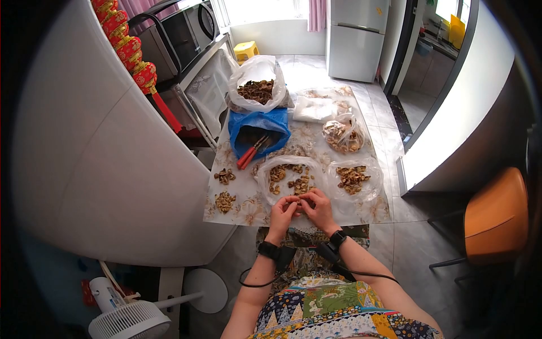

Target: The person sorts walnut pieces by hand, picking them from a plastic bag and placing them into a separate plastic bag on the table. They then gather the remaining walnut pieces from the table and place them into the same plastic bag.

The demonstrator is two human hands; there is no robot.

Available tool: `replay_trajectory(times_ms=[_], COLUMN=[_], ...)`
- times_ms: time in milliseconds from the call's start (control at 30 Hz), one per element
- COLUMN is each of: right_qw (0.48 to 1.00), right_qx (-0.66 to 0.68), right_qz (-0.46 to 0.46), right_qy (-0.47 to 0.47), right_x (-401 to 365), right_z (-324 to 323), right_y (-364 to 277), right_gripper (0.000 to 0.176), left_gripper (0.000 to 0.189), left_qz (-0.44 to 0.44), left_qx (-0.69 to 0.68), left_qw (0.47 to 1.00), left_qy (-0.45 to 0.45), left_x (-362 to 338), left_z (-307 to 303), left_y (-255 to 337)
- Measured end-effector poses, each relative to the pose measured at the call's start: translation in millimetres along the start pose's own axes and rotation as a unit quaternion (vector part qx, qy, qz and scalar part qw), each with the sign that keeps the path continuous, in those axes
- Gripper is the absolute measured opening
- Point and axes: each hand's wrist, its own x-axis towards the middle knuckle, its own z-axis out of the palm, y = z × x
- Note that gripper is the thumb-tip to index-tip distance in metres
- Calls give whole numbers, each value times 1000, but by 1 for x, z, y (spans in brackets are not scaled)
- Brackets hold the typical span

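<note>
At far left, a white fan [130, 323] carries a small dark label on its body, too small to read. Above it hangs a string of red lanterns [130, 52] with gold markings that cannot be made out. On the flower-patterned tabletop [307, 142], two small heaps lie at the left: darker bits [224, 176] behind, paler crumbs [224, 203] nearer the person. Next, a blue bag [276, 120] lies open, with red-handled pliers [248, 157] across its mouth; behind it stands a clear bag [240, 103] of dark brown scraps [256, 91].

In the middle, an open plastic bag [263, 181] holds walnut-like pieces [301, 184]. At its near edge the left hand [283, 213], a black band on its wrist, meets the right hand [319, 208], which wears a dark-faced watch [338, 238]. The fingers of both are curled in, tips drawn together on a small brown piece, mostly hidden by them.

Farther right come a white packet [314, 111], a filled clear bag [343, 137] and another open bag [373, 188] of brown pieces [353, 178]. Beyond, the refrigerator [357, 53] bears a yellow sticker [379, 11], illegible; an orange chair [497, 217] stands at far right.
</note>
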Motion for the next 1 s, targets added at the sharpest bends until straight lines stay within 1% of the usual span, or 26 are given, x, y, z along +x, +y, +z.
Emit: replay_trajectory(times_ms=[67,167,267,367,467,667,767,1000], right_qw=[1000,1000,1000,1000,999,998,998,1000], right_qx=[1,13,23,16,30,-59,-49,15], right_qz=[-5,19,11,15,32,-38,-25,14], right_qy=[6,10,18,13,5,-8,-14,6], right_x=[0,-1,-2,-2,-2,2,-1,-2], right_z=[1,0,0,0,-1,-6,0,-1], right_y=[0,-3,-3,-1,-2,-17,-3,-4], right_gripper=[12,13,14,14,17,24,21,16], left_gripper=[20,22,21,22,24,23,22,22], left_qz=[2,-6,2,9,12,7,12,6], left_qx=[0,-29,-35,-60,-54,-47,-50,-39], left_qw=[1000,999,999,997,997,997,998,998], left_qy=[7,21,29,41,50,53,48,46], left_x=[0,1,0,-1,-3,-3,-3,-4], left_z=[0,-2,0,2,2,1,0,0], left_y=[0,-2,2,2,2,0,-1,1])
